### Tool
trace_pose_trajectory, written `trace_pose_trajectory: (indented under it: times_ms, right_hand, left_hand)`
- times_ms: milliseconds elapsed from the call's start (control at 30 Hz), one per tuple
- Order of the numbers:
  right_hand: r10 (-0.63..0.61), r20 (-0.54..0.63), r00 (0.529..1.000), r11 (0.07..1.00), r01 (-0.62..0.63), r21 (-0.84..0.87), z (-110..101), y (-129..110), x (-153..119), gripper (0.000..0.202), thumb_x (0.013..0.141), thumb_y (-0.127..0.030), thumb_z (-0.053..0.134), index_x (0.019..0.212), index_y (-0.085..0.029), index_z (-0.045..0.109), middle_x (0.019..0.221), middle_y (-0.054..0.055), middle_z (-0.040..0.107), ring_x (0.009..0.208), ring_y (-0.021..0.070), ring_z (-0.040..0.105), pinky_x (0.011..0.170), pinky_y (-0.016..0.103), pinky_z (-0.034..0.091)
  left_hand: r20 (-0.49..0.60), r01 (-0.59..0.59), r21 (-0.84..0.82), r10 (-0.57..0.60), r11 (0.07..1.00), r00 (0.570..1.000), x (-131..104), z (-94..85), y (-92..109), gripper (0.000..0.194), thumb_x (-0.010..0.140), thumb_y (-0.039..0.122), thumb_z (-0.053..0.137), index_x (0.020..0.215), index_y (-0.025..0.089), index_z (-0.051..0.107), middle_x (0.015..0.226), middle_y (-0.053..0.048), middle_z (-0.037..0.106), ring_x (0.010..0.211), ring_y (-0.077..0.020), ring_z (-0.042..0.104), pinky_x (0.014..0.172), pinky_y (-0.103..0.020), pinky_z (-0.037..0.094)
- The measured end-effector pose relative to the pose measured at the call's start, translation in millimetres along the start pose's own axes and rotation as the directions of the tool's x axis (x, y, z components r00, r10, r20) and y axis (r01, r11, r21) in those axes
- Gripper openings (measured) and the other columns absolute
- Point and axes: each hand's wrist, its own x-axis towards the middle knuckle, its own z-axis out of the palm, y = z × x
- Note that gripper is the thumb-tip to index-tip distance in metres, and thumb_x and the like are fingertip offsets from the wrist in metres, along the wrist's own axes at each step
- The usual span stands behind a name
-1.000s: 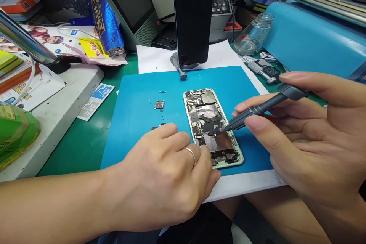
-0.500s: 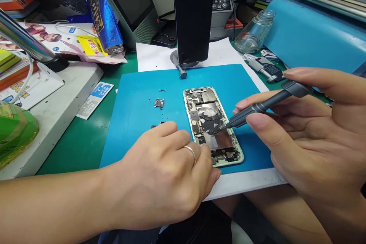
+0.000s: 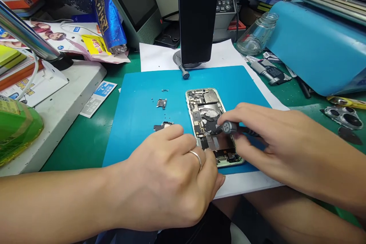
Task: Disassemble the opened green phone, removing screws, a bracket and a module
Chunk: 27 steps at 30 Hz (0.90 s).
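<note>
An opened smartphone (image 3: 214,143) with a pale green frame lies on a blue mat (image 3: 137,95), its inside parts exposed. My left hand (image 3: 177,175), wearing a ring, is closed at the phone's lower left edge; its fingertips are hidden, so I cannot tell what they grip. Above the phone's right side, my right hand (image 3: 260,133) holds a dark grey screwdriver (image 3: 230,127) between thumb and fingers. The round end of the tool faces me. Left of the phone lie a small metal-cased part (image 3: 161,103), a black part (image 3: 162,126) and several tiny screws.
A black upright panel (image 3: 197,15) stands behind the mat, with a grey rod-like tool (image 3: 184,72) at its foot. At the right are a glass jar (image 3: 257,34), a blue roll (image 3: 309,49), and a camera-lens piece (image 3: 343,117). A white raised board (image 3: 71,110) borders the left.
My right hand has swung left over the phone and turned the screwdriver, so its round end now shows. My left hand stays at the phone's lower edge. The view has shifted slightly.
</note>
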Motion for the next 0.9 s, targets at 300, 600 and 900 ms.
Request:
trace_pose_trajectory:
  times_ms: [300, 600, 900]
  right_hand:
    - [-0.074, 0.085, 0.994, 0.986, 0.086, -0.143, 10.9, 5.4, -0.9, 0.017, 0.102, -0.023, 0.052, 0.089, -0.016, 0.060, 0.089, -0.001, 0.053, 0.071, 0.0031, 0.044, 0.062, 0.021, 0.032]
    - [-0.070, 0.091, 0.993, 0.987, 0.082, -0.137, 15.3, 6.1, 1.7, 0.016, 0.103, -0.021, 0.048, 0.093, -0.015, 0.060, 0.091, 0.000, 0.054, 0.070, 0.0035, 0.047, 0.061, 0.021, 0.035]
    - [0.012, -0.162, 0.987, 1.000, -0.015, -0.020, -5.2, -14.8, -2.7, 0.010, 0.103, -0.022, 0.054, 0.095, -0.016, 0.057, 0.094, 0.001, 0.056, 0.088, 0.0014, 0.052, 0.074, 0.015, 0.042]
  left_hand:
    - [0.016, -0.011, -0.014, 0.011, 1.000, 1.000, 0.1, 0.8, -2.6, 0.024, 0.098, 0.023, 0.064, 0.090, 0.009, 0.082, 0.057, -0.001, 0.059, 0.050, -0.0202, 0.052, 0.046, -0.040, 0.040]
    - [0.027, 0.021, -0.023, -0.020, 1.000, 0.999, 1.7, 0.5, -2.0, 0.028, 0.099, 0.024, 0.060, 0.088, 0.011, 0.082, 0.057, -0.001, 0.058, 0.051, -0.0204, 0.051, 0.048, -0.040, 0.036]
    - [0.328, 0.538, -0.641, -0.437, 0.548, 0.837, 9.8, -7.4, 4.7, 0.020, 0.102, 0.019, 0.059, 0.098, 0.017, 0.078, 0.081, 0.003, 0.074, 0.072, -0.0119, 0.067, 0.065, -0.030, 0.045]
